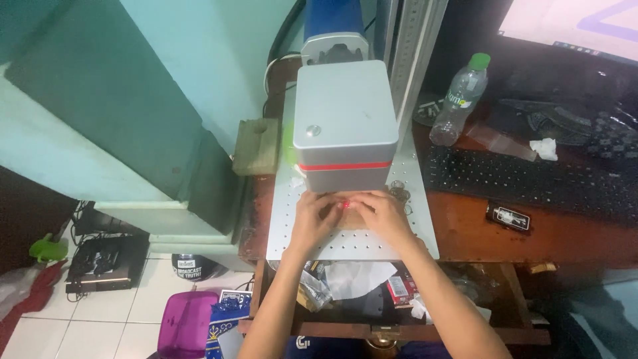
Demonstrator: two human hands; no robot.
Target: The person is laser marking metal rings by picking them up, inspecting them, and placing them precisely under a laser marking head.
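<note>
The left hand (314, 218) and the right hand (383, 216) lie side by side on the pale perforated metal work plate (286, 226), fingers curled down around a small flat brownish piece (350, 214) held between them, where a red light dot shows. Directly above hangs the boxy silver machine head with an orange-red band (342, 123). To the right, a black keyboard (531, 183) and a clear plastic bottle with a green cap (458, 100) sit on the brown wooden desk (478, 236).
</note>
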